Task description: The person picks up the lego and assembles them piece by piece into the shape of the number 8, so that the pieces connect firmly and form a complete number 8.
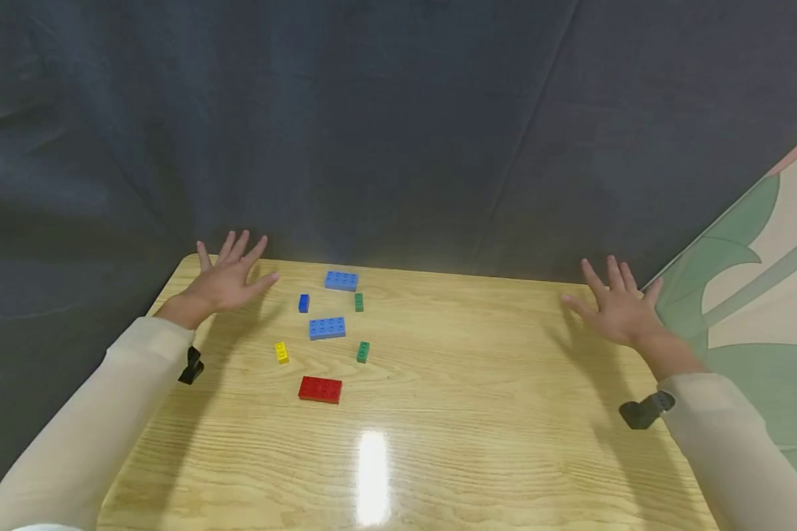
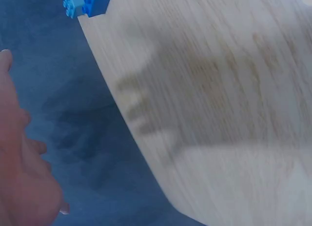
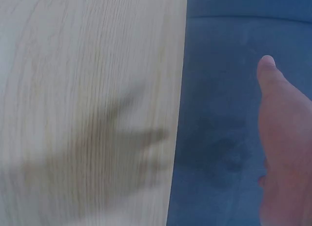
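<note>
My left hand is spread over the table's far left corner, fingers straight and holding nothing. Far off to the right, my right hand is likewise spread near the far edge, holding nothing. Nearest the left hand lie a small blue brick and a large blue brick. Another large blue brick sits closer in, with a green brick behind it and a second green brick to its front right. A yellow brick and a large red brick lie nearer me.
The wooden table ends at a dark curtain along its far side. A leaf-patterned cloth borders the right side. Each wrist carries a black camera mount. Glare shines on the near tabletop.
</note>
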`<state>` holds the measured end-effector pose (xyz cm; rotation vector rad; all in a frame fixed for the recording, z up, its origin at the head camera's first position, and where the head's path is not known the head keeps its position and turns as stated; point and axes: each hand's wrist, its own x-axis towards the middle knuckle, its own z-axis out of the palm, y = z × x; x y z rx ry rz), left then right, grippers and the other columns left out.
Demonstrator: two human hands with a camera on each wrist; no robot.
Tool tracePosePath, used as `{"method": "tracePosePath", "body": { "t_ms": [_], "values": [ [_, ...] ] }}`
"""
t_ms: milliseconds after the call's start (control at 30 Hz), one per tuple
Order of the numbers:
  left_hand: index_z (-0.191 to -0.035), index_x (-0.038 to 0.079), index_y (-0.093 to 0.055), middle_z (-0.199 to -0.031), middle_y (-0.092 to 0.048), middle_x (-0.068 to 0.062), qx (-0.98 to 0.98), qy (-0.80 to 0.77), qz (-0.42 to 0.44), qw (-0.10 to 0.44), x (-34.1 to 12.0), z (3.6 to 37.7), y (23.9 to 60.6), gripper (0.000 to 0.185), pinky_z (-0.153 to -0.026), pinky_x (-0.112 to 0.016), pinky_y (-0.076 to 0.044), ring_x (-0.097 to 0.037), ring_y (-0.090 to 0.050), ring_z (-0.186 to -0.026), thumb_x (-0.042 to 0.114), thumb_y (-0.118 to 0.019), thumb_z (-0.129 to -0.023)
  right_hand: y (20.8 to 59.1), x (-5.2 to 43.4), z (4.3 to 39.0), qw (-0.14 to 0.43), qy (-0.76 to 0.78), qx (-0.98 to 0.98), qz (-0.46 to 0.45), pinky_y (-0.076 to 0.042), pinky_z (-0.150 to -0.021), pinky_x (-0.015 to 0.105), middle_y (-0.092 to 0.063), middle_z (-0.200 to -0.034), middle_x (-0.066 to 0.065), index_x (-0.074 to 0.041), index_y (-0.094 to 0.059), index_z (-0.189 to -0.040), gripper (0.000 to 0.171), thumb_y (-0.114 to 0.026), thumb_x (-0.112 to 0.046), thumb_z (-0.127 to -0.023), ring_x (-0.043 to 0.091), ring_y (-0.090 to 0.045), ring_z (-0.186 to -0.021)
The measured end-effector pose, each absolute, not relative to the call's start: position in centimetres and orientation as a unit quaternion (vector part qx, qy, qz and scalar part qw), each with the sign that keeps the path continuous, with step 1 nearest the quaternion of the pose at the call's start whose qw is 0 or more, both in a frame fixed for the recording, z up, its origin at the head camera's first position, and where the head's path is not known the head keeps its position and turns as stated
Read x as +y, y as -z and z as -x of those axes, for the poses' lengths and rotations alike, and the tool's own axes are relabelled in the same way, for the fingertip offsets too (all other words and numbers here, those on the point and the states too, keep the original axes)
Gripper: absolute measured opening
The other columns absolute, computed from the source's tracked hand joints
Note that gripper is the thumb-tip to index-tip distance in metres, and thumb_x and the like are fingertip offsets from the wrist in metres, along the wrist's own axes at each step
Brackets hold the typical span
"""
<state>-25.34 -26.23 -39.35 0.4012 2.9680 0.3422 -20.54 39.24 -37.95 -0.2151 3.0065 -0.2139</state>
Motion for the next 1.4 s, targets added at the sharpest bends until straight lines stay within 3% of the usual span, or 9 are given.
{"method": "tracePosePath", "body": {
  "t_ms": [400,733,1033,1400],
  "values": [
    [-0.165,0.012,-0.01,-0.168,-0.001,-0.024,0.975,-0.111,-0.192,0.035,-25.9,23.1,37.8,0.085,-0.108,-0.073,0.022,-0.043,0.006,-0.154,0.062,-0.042,-0.103,36.2,36.6,19.3,0.031,0.059,0.991,0.112,0.016,-0.101,0.083,0.007,-0.164,0.033,-0.012,-0.004,-0.165,0.085,-0.038,-0.062,-0.104,0.054,0.004,-0.15],
    [-0.163,0.01,-0.02,-0.167,-0.009,-0.025,0.968,-0.115,-0.22,0.02,-25.4,20.4,38.4,0.082,-0.109,-0.075,0.017,-0.044,-0.002,-0.154,0.059,-0.047,-0.103,36.0,33.8,18.1,-0.023,0.065,0.983,0.168,0.008,-0.106,0.083,-0.01,-0.164,0.032,-0.013,-0.015,-0.164,0.081,-0.047,-0.057,-0.104,0.052,-0.007,-0.15],
    [-0.162,0.008,-0.023,-0.167,-0.01,-0.023,0.962,-0.14,-0.232,0.018,-25.0,18.1,39.8,0.08,-0.113,-0.072,0.015,-0.044,-0.002,-0.154,0.052,-0.053,-0.103,36.1,30.6,17.0,-0.01,0.088,0.973,0.214,0.01,-0.11,0.078,-0.005,-0.166,0.028,-0.013,-0.013,-0.165,0.084,-0.052,-0.054,-0.103,0.048,-0.005,-0.152],
    [-0.163,0.007,-0.02,-0.167,-0.012,-0.023,0.954,-0.183,-0.235,0.023,-24.5,15.7,41.7,0.082,-0.116,-0.071,0.008,-0.042,-0.005,-0.154,0.045,-0.059,-0.102,38.4,25.8,15.4,-0.026,0.135,0.947,0.29,-0.015,-0.114,0.073,-0.015,-0.166,0.026,-0.006,-0.02,-0.163,0.084,-0.064,-0.041,-0.101,0.044,-0.013,-0.153]
  ]
}}
